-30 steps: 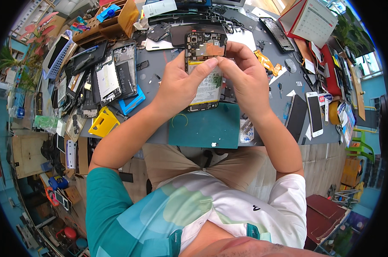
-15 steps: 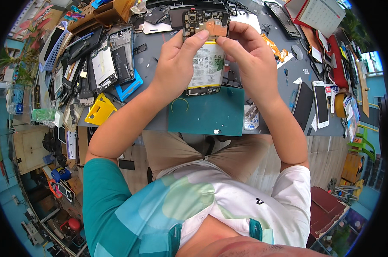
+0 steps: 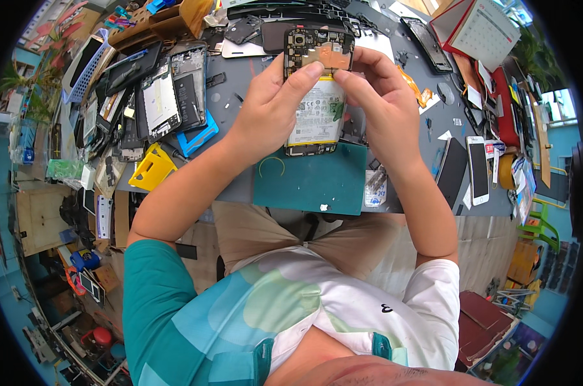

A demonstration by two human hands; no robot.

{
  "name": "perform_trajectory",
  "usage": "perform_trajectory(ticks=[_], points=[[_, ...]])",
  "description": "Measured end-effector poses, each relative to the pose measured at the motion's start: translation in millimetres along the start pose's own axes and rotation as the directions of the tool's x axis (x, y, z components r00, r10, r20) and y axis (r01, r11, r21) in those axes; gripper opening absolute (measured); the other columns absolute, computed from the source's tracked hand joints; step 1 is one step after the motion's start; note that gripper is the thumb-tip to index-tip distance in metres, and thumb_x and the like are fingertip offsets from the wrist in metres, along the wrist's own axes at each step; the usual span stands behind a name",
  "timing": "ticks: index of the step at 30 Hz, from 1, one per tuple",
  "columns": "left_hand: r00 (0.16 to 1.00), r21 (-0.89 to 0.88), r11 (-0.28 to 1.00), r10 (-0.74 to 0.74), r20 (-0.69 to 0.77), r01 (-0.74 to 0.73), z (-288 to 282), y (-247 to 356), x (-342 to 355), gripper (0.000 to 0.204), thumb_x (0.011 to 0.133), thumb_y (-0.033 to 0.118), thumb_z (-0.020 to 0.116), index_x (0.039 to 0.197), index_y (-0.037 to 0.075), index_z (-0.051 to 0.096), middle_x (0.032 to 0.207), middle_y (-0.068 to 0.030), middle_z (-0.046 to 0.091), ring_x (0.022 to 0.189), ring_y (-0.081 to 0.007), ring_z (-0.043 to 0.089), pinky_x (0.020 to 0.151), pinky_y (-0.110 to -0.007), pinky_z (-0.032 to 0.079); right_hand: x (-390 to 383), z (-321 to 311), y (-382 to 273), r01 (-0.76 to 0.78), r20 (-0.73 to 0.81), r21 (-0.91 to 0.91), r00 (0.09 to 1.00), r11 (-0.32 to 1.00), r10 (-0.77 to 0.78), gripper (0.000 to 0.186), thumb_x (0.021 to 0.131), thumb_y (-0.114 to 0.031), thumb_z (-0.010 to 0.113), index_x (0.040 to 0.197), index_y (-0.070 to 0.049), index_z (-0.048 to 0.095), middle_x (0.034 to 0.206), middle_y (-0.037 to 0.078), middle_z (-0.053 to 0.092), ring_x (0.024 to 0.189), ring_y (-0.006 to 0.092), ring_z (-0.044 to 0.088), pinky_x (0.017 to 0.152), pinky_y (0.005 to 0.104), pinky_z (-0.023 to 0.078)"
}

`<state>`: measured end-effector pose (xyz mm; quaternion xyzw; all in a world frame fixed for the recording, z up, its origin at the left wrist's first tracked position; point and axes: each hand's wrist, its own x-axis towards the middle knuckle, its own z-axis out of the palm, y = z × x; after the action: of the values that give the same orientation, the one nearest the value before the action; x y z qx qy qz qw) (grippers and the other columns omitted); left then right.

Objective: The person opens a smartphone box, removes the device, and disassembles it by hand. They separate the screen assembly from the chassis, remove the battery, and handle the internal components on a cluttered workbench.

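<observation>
An opened phone (image 3: 317, 116) is held upright between my hands, with its pale battery and dark circuit board bare. My left hand (image 3: 275, 100) grips its left side, the thumb pressed on the board just above the battery. On the right side my right hand (image 3: 381, 90) holds it too, with its thumb at the board's lower edge and fingers behind. Copper-coloured patches show on the board above both thumbs. Below the phone lies a teal work mat (image 3: 307, 183), with a thin yellow ring-like strip (image 3: 271, 167) on it.
Phone parts and frames (image 3: 159, 100) pile up at the left, near a yellow plastic holder (image 3: 152, 166) and a blue one (image 3: 198, 134). At the right lie a white phone (image 3: 477, 168) and a dark panel (image 3: 453, 168). A desk calendar (image 3: 481, 29) stands far right.
Phone and hands sit slightly lower and further right in the picture, while much of the desk has also shifted down. Both hands keep the same hold.
</observation>
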<state>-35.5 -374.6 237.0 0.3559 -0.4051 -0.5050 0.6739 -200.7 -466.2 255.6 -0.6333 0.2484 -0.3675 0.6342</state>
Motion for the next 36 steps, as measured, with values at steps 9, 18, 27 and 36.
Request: perform_trajectory(ticks=[9, 18, 27, 36], points=[[0.934, -0.405, 0.914, 0.11, 0.339, 0.04, -5.6, 4.2, -6.3, 0.078, 0.118, 0.033, 0.041, 0.176, 0.024, -0.011, 0.168, -0.0085, 0.039, 0.145, -0.0244, 0.051, 0.119, -0.045, 0.045, -1.1, 3.6, -3.5, 0.144, -0.047, -0.042, 0.988, 0.989, -0.146, 0.047, 0.101, -0.015, 0.076, 0.143, -0.006, 0.059, 0.129, 0.004, 0.061, 0.106, 0.01, 0.069, 0.069, 0.0218, 0.057], [0.922, 0.011, 0.947, 0.309, 0.232, -0.32, -7.8, -6.2, 1.5, 0.092, 0.113, 0.03, 0.062, 0.175, 0.015, -0.004, 0.138, -0.003, 0.05, 0.128, -0.0161, 0.049, 0.112, -0.034, 0.04, -2.8, -4.5, -8.8, 0.676, 0.188, -0.481, 0.701, 0.558, -0.687, 0.036, 0.093, -0.007, 0.073, 0.129, -0.004, 0.078, 0.141, 0.021, 0.059, 0.12, 0.0277, 0.065, 0.098, 0.0375, 0.057], [0.91, -0.07, 0.929, 0.369, 0.19, -0.362, -1.7, -6.5, 0.1, 0.093, 0.104, 0.027, 0.076, 0.17, 0.016, 0.011, 0.129, -0.01, 0.054, 0.13, -0.0228, 0.054, 0.114, -0.042, 0.043, -4.2, -11.2, -14.8, 0.796, 0.448, -0.516, 0.567, 0.317, -0.692, 0.051, 0.096, -0.033, 0.063, 0.132, 0.0, 0.078, 0.148, 0.03, 0.051, 0.139, 0.0426, 0.054, 0.119, 0.0553, 0.038], [0.908, -0.074, 0.927, 0.376, 0.187, -0.368, -0.2, -6.0, 0.2, 0.094, 0.103, 0.032, 0.078, 0.169, 0.017, 0.012, 0.129, -0.0124, 0.054, 0.129, -0.0237, 0.055, 0.113, -0.043, 0.044, -4.9, -10.0, -14.0, 0.775, 0.43, -0.507, 0.607, 0.378, -0.669, 0.053, 0.098, -0.037, 0.061, 0.132, 0.001, 0.078, 0.147, 0.029, 0.051, 0.139, 0.0424, 0.054, 0.119, 0.0551, 0.038]])
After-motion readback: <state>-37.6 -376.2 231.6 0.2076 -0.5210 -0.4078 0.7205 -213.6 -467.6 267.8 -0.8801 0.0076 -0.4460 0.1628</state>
